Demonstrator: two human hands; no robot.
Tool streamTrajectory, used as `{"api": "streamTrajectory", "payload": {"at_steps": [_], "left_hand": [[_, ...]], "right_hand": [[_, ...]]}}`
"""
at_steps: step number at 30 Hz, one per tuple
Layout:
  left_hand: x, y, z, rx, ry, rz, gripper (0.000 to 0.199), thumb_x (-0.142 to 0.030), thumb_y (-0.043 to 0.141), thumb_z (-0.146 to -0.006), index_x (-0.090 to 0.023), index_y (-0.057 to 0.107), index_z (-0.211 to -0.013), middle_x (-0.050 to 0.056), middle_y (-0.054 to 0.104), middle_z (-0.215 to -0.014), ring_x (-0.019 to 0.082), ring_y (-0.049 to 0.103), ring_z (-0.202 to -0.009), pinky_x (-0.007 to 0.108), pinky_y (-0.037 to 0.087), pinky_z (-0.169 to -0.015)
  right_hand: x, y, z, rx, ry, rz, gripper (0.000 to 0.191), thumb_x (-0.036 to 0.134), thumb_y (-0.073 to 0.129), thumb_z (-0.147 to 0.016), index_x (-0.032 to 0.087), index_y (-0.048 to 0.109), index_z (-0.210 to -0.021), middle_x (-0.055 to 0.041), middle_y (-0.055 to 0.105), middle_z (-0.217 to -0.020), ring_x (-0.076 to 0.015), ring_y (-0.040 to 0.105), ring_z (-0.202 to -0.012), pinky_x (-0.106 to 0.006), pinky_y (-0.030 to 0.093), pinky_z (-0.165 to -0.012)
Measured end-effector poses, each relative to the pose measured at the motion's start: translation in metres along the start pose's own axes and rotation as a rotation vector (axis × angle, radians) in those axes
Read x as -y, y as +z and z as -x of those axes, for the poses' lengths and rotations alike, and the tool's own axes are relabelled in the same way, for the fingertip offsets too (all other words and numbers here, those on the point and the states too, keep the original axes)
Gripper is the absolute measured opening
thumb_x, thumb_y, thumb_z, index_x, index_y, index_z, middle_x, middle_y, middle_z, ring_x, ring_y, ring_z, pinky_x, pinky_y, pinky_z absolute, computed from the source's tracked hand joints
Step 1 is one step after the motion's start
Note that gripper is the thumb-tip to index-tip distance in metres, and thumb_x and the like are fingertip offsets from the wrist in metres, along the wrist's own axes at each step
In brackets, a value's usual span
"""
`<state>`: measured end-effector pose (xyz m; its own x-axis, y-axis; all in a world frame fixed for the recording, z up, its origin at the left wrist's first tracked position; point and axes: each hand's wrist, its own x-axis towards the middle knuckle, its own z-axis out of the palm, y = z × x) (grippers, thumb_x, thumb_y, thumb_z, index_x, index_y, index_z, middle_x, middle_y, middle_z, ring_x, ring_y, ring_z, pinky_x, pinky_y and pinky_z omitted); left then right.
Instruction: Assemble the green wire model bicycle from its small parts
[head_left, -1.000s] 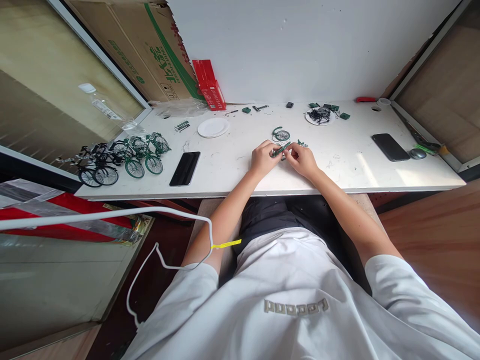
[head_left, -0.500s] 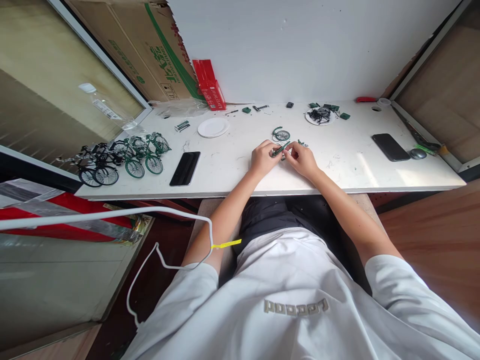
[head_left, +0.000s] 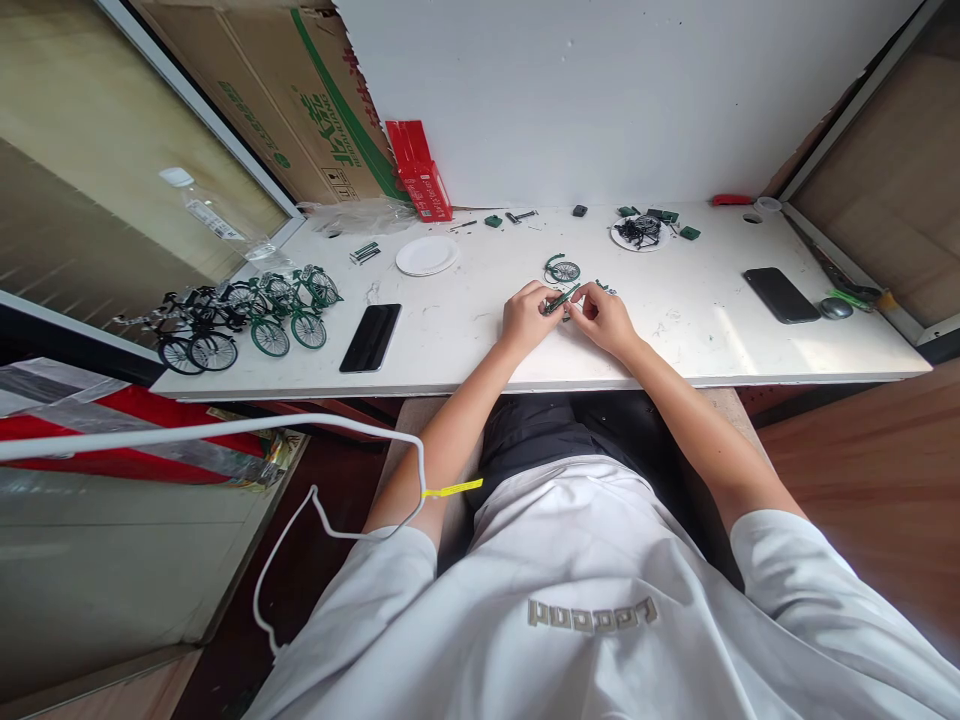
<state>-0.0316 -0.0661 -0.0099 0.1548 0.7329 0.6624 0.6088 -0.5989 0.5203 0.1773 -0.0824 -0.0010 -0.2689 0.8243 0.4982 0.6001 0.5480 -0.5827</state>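
Observation:
My left hand (head_left: pixel 529 318) pinches a dark green model bicycle part (head_left: pixel 561 299) above the front middle of the table. At its right end my right hand (head_left: pixel 602 317) is closed, thumb and fingertips together at the part; whether something small sits between them is hidden. Just beyond the hands lies a small spoked wheel with a green curved mudguard (head_left: pixel 562 268). Small green pieces (head_left: pixel 604 287) lie partly behind my right hand.
Several assembled toy bicycles (head_left: pixel 291 312) stand at the left beside a phone (head_left: pixel 370 337). A white plate (head_left: pixel 426 255) lies behind; another plate (head_left: pixel 619 236) holds black parts. At right are a second phone (head_left: pixel 781 294) and a round metal object (head_left: pixel 835 308). A red box (head_left: pixel 424 180) stands at the back.
Both hands stay in nearly the same place on the green part. Only slight finger movement at the right end of the part shows.

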Motion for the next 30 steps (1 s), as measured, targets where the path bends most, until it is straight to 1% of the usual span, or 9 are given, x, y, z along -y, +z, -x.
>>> {"api": "streamTrajectory", "payload": {"at_steps": [7, 13, 15, 17, 20, 24, 28, 30], "left_hand": [[-0.0012, -0.0001, -0.0003, 0.022, -0.001, 0.0, 0.007, -0.02, 0.081, -0.095, -0.021, 0.084, -0.101, 0.008, 0.08, -0.101, 0.019, 0.069, -0.075, 0.033, 0.055, -0.075], [-0.0004, 0.0001, -0.0002, 0.031, 0.004, -0.003, 0.006, -0.022, 0.081, -0.096, -0.022, 0.084, -0.1, 0.007, 0.08, -0.099, 0.018, 0.068, -0.075, 0.033, 0.054, -0.075], [-0.0002, -0.0002, -0.0003, 0.027, 0.006, 0.0, 0.006, -0.022, 0.082, -0.095, -0.022, 0.084, -0.1, 0.007, 0.081, -0.099, 0.018, 0.068, -0.075, 0.033, 0.054, -0.075], [-0.0003, -0.0006, -0.0006, 0.024, 0.007, 0.003, 0.007, -0.021, 0.082, -0.094, -0.022, 0.085, -0.1, 0.007, 0.081, -0.099, 0.018, 0.068, -0.075, 0.033, 0.054, -0.075], [-0.0011, -0.0011, -0.0009, 0.024, 0.004, 0.003, 0.009, -0.019, 0.082, -0.092, -0.022, 0.085, -0.099, 0.007, 0.081, -0.099, 0.018, 0.068, -0.074, 0.033, 0.055, -0.075], [-0.0026, -0.0012, -0.0009, 0.026, -0.005, 0.0, 0.006, -0.021, 0.081, -0.093, -0.023, 0.084, -0.098, 0.007, 0.081, -0.099, 0.019, 0.068, -0.075, 0.034, 0.056, -0.075], [-0.0041, -0.0017, -0.0008, 0.026, -0.009, 0.0, 0.005, -0.025, 0.081, -0.095, -0.023, 0.085, -0.099, 0.008, 0.081, -0.098, 0.019, 0.069, -0.075, 0.033, 0.057, -0.075], [-0.0046, -0.0021, -0.0009, 0.031, -0.018, 0.0, 0.005, -0.025, 0.082, -0.095, -0.023, 0.085, -0.099, 0.008, 0.081, -0.099, 0.019, 0.069, -0.075, 0.033, 0.057, -0.076]], "right_hand": [[0.0011, -0.0004, -0.0009, 0.046, 0.0, 0.017, 0.041, 0.063, 0.051, -0.112, 0.025, 0.065, -0.104, -0.0009, 0.06, -0.068, -0.0214, 0.053, -0.062, -0.035, 0.038, -0.068], [0.0019, -0.0006, -0.0015, 0.066, 0.021, 0.042, 0.044, 0.061, 0.042, -0.113, 0.026, 0.058, -0.093, -0.004, 0.062, -0.071, -0.0228, 0.053, -0.063, -0.036, 0.037, -0.067], [0.0029, -0.0012, -0.0013, 0.061, 0.042, 0.045, 0.043, 0.063, 0.045, -0.113, 0.026, 0.059, -0.095, -0.0027, 0.061, -0.069, -0.0223, 0.053, -0.063, -0.036, 0.037, -0.067], [0.004, -0.0019, -0.0011, 0.056, 0.056, 0.035, 0.041, 0.064, 0.052, -0.11, 0.025, 0.061, -0.102, -0.0005, 0.06, -0.068, -0.0213, 0.053, -0.062, -0.035, 0.038, -0.067], [0.0047, -0.0025, -0.0011, 0.059, 0.044, 0.016, 0.041, 0.066, 0.057, -0.108, 0.025, 0.062, -0.105, 0.0014, 0.058, -0.066, -0.0205, 0.052, -0.061, -0.034, 0.039, -0.068], [0.0028, -0.0017, -0.0018, 0.063, 0.022, 0.033, 0.045, 0.067, 0.05, -0.111, 0.026, 0.062, -0.098, -0.0008, 0.059, -0.066, -0.0215, 0.052, -0.061, -0.035, 0.039, -0.068], [0.001, -0.0003, -0.0021, 0.072, 0.031, 0.051, 0.054, 0.07, 0.041, -0.113, 0.026, 0.059, -0.087, -0.0043, 0.06, -0.067, -0.0225, 0.052, -0.062, -0.037, 0.037, -0.067], [0.0016, -0.0005, -0.0019, 0.07, 0.037, 0.044, 0.055, 0.071, 0.04, -0.113, 0.026, 0.059, -0.085, -0.0042, 0.059, -0.066, -0.0225, 0.052, -0.062, -0.037, 0.036, -0.066]]}}
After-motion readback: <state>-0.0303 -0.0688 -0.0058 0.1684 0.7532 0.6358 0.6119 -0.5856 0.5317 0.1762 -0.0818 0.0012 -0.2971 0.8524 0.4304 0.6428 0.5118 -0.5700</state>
